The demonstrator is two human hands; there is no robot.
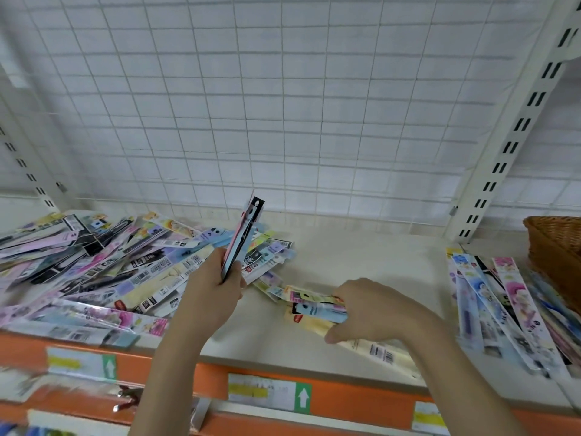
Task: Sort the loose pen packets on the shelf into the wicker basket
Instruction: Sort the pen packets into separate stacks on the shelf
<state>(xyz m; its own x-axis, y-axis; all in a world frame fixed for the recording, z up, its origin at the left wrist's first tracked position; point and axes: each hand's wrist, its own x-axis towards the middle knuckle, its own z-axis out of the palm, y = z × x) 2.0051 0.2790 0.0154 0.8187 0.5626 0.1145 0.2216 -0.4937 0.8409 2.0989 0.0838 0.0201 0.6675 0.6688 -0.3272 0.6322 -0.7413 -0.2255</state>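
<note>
A big loose heap (103, 265) of pen packets covers the left half of the cream shelf (352, 259), flat glossy strips in pink, blue, yellow and black lying crosswise over one another. A neater row (509, 313) of packets lies on the right, its far end just beside the wicker basket (556, 247), a brown woven tub at the far right edge, only partly in view. Behind everything stands a white wire grid (283, 105) between slotted uprights. An orange rail (345, 391) with price labels runs along the shelf's near edge.

The left hand (217, 284) is raised at the heap's right edge, fingers closed around a thin bundle (243, 237) of packets held upright, pink and black, tilted slightly right. The right hand (374, 309) is low over the bare middle of the shelf, palm down, clasping a small stack (317, 308) of packets that rests on the surface, yellow ones lowest.
</note>
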